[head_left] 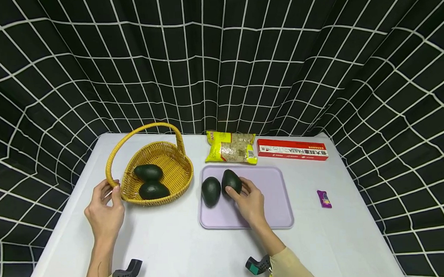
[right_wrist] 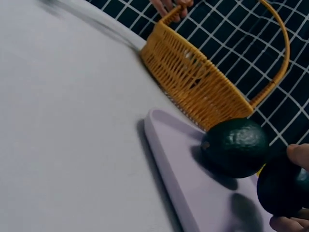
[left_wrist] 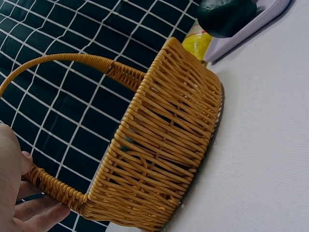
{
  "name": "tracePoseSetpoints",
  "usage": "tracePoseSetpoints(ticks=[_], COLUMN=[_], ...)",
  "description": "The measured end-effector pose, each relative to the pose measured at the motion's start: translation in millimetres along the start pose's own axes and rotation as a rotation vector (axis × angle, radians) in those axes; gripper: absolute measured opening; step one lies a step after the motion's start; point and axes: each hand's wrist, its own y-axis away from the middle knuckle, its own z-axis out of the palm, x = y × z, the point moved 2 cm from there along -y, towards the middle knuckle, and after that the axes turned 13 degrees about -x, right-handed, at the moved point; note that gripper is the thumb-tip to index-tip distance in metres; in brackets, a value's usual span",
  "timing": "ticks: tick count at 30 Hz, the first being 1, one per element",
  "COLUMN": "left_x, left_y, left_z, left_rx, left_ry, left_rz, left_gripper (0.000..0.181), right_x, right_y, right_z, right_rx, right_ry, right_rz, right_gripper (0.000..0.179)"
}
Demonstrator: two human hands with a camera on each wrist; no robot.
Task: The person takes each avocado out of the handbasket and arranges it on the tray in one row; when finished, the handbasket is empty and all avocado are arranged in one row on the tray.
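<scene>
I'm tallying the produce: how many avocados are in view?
4. One avocado and a second avocado lie in the wicker basket, a third avocado lies on the lilac tray, and the right hand holds a fourth avocado over it. Nothing suggests others are hidden.

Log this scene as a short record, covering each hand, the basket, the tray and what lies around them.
Left hand: holds the basket handle
Right hand: grips a dark avocado over the tray
Basket: two avocados inside
Tray: lavender, another avocado lying on it
Behind tray: yellow bag, red-and-white box
Right of tray: small purple packet
</scene>
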Motion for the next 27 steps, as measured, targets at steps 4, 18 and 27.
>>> tracePoseSetpoints(ticks=[4, 18, 27], left_x=[-0.1, 0.3, 0.4], left_y=[-0.3, -0.9, -0.7], left_z=[0.3, 0.6, 1.0], left_rx=[0.002, 0.005, 0.004], left_ry=[-0.002, 0.004, 0.001], left_rz=[0.000, 0.003, 0.000], left_gripper=[0.030, 0.030, 0.031], right_x=[2.5, 7.6, 7.9], right_y=[3.1, 8.0, 9.8], right_z=[1.2, 5.0, 7.4], right_rx=[0.008, 0.045, 0.067], right_ry=[0.006, 0.131, 0.187], right_rz=[-0.009, -0.019, -0.017], right_gripper=[0.063, 0.066, 0.065])
